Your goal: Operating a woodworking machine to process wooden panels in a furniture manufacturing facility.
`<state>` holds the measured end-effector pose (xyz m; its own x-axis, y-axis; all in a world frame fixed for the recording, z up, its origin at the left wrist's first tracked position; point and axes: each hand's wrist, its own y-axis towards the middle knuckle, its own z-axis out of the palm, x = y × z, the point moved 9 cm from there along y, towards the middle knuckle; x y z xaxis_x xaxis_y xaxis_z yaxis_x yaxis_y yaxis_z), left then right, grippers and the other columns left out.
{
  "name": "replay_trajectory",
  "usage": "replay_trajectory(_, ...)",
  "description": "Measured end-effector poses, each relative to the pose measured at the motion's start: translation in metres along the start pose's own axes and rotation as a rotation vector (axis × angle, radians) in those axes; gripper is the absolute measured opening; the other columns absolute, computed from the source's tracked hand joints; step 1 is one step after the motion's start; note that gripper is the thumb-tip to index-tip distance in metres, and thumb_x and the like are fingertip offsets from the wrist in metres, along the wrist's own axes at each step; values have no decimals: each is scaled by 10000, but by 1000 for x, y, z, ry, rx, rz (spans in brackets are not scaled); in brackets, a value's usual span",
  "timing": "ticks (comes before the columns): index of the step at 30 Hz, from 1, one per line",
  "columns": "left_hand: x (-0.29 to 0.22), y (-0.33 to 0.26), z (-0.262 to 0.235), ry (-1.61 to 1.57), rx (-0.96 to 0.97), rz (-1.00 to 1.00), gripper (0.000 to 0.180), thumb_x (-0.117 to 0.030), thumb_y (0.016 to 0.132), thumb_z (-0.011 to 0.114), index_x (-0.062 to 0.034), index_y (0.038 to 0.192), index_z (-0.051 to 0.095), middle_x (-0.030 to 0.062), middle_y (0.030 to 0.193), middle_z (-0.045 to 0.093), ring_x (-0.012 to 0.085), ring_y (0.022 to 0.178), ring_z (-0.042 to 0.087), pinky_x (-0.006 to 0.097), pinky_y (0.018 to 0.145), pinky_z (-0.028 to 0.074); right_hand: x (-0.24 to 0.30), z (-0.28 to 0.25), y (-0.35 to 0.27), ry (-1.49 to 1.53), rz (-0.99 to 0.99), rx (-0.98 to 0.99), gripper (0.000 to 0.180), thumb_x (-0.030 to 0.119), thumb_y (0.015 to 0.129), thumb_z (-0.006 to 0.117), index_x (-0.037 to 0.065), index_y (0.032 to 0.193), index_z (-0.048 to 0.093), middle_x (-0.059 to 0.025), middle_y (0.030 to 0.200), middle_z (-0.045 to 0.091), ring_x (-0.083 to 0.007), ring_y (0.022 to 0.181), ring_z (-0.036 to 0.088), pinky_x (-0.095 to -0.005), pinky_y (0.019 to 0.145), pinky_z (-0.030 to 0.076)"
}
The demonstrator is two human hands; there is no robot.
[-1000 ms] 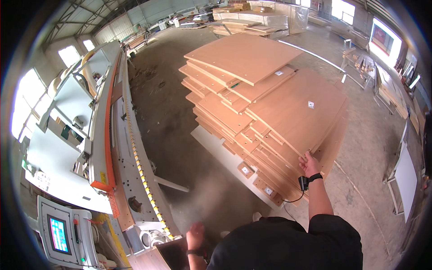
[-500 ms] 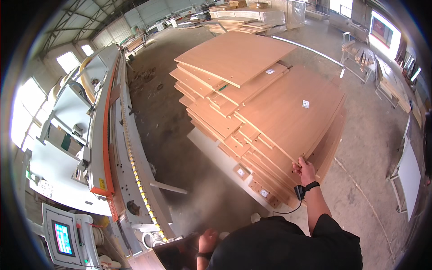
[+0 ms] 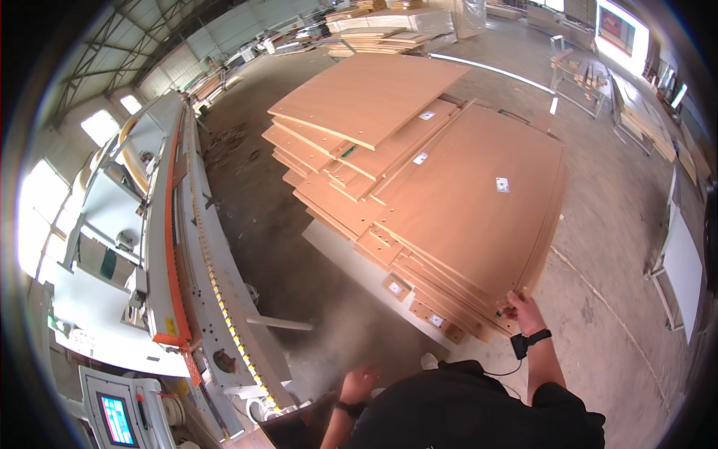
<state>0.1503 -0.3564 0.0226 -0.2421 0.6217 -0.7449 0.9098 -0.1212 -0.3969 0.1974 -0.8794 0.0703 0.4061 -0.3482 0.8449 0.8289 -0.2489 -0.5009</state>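
Note:
A large brown wood panel [image 3: 479, 202] with a white label lies on the right part of a stack of similar panels. My right hand [image 3: 525, 313] is at its near right corner, fingers curled and closed at the edge; the fingertips are partly hidden. A dark band with a small black box and a cable is around that wrist. My left hand [image 3: 360, 383] hangs in front of my body, left of the stack, holding nothing, with its fingers loosely apart and somewhat blurred.
Further panels [image 3: 366, 93] are piled unevenly at the stack's far left, on a pale base board [image 3: 351, 262]. A long machine with an orange rail [image 3: 166, 284] runs along the left, with a control screen [image 3: 116, 419] at its near end. Trestles with boards [image 3: 636, 112] stand right.
The labelled panel's near corner has come lower and toward me, lying flatter on the stack, with my right hand following. My left hand has risen forward. The view has shifted slightly right.

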Motion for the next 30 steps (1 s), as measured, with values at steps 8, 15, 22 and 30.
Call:
replay_trajectory(8, -115, 100, 62, -534, 161, 135, 349, -304, 1046, 562, 1, 1192, 651, 59, 998, 701, 163, 928, 675, 310, 840, 538, -63, 110, -62, -146, 129, 370, 345, 336, 1016, 634, 43, 1195, 665, -107, 1084, 748, -184, 905, 719, -312, 780, 580)
replay_trajectory(15, -151, 65, 66, -986, 237, -182, 388, -215, 1038, 572, 45, 1327, 571, 120, 1205, 679, 226, 1070, 659, 363, 918, 532, -109, 128, -63, -273, 220, 592, 447, 371, 1012, 636, 6, 1269, 660, -74, 1139, 736, -176, 1011, 686, -325, 859, 545)
replay_trajectory(22, -21, 0, 3, -1124, -98, -324, 381, -153, 1034, 530, 53, 1354, 539, 148, 1300, 649, 279, 1181, 634, 434, 1025, 508, -55, 37, -15, 294, 77, 125, 404, 322, 1028, 607, 46, 1323, 595, -66, 1270, 667, -209, 1139, 650, -389, 925, 550)
replay_trajectory(30, 57, -116, -77, -1339, -573, -363, 372, -286, 1044, 551, 20, 1239, 634, 118, 1184, 685, 257, 1082, 660, 410, 932, 535, -67, 53, -29, 620, 80, 181, 500, 389, 1012, 625, 85, 1399, 537, -58, 1377, 607, -240, 1260, 571, -421, 1080, 446)
